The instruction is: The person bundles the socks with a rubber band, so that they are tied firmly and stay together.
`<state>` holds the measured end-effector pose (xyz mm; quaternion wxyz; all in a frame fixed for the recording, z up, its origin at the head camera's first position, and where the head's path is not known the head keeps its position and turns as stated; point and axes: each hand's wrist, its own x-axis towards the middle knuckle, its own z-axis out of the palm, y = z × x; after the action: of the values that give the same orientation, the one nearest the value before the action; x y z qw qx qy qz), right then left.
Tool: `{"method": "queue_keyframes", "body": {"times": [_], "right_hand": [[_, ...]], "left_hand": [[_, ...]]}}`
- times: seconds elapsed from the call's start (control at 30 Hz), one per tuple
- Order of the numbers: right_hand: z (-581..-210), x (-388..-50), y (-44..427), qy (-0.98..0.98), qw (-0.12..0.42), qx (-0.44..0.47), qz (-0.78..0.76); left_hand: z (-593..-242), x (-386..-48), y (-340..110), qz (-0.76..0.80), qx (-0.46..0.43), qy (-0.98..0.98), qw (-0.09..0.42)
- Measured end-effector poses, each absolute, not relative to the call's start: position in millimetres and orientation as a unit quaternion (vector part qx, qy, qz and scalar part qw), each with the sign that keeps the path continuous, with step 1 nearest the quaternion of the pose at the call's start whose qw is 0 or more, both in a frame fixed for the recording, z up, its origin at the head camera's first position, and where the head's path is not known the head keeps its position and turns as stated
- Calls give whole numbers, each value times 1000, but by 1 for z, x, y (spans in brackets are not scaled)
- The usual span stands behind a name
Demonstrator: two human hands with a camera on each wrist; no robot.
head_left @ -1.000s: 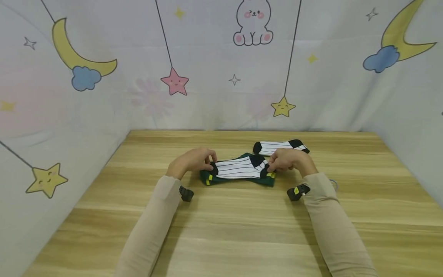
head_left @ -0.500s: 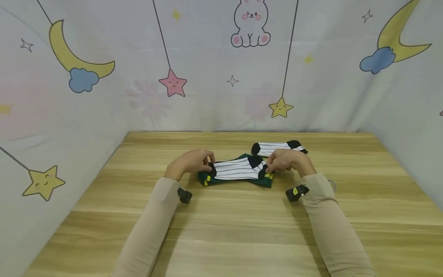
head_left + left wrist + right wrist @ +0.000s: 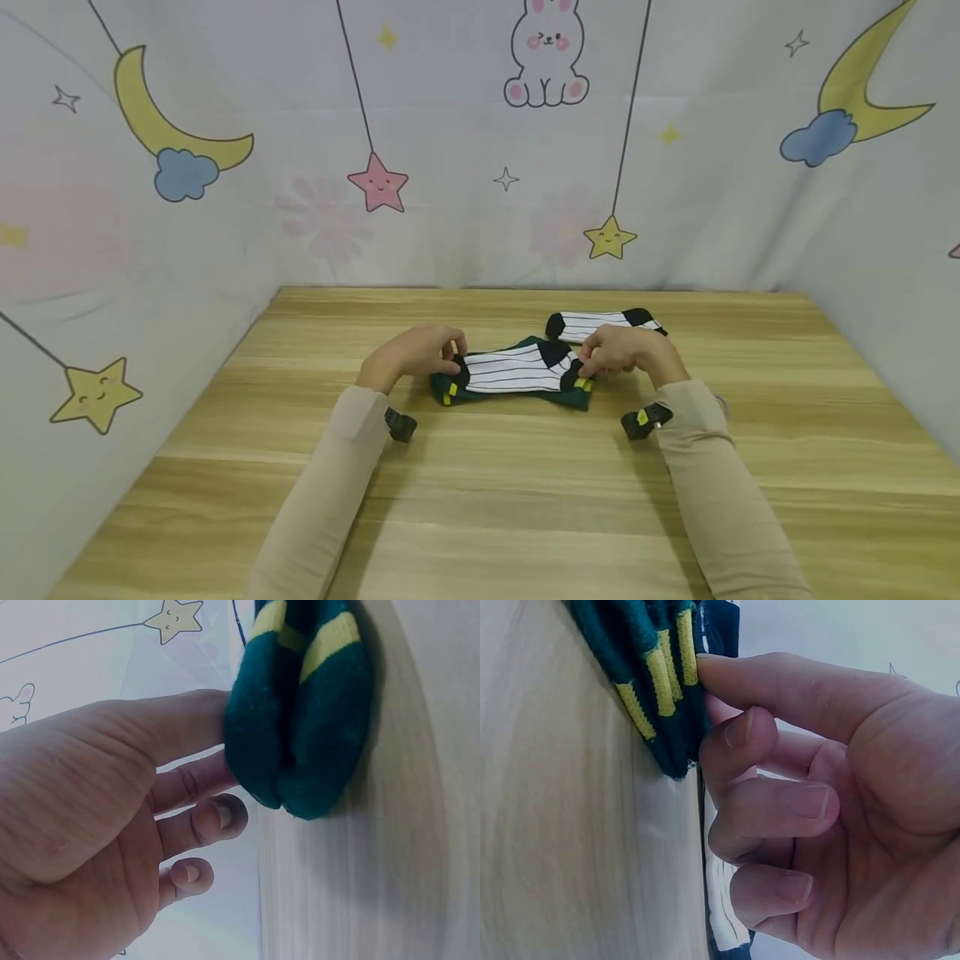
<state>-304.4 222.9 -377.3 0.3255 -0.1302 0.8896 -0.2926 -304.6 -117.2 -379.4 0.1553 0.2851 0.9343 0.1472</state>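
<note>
A white sock with thin black stripes (image 3: pixel 502 372) lies flat across dark green socks with yellow bands (image 3: pixel 566 397) near the table's middle. My left hand (image 3: pixel 420 350) pinches the black left end of the striped sock; in the left wrist view, thumb and forefinger of the left hand (image 3: pixel 120 795) reach behind the rounded green sock ends (image 3: pixel 322 742). At the other end, my right hand (image 3: pixel 618 348) pinches the black tip, its remaining fingers curled. The right wrist view has the right hand (image 3: pixel 817 780) beside the gathered green and yellow cuffs (image 3: pixel 649 675).
Just behind my right hand lies a second striped sock (image 3: pixel 592 325) with black ends. The wooden table (image 3: pixel 510 500) ends at a white curtain (image 3: pixel 450 242) printed with moons, stars and a rabbit. A small black device (image 3: pixel 637 423) hangs at each wrist.
Both hands hold the ends of the striped sock as before, and the socks lie in the same place. Only the head view has shifted slightly.
</note>
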Motion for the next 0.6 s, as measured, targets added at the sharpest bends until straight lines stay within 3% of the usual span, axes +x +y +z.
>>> {"method": "queue_keyframes", "body": {"times": [0.6], "right_hand": [[-374, -303, 232, 883, 310, -119, -332]], "left_hand": [[-377, -303, -118, 172, 296, 929, 140]]}}
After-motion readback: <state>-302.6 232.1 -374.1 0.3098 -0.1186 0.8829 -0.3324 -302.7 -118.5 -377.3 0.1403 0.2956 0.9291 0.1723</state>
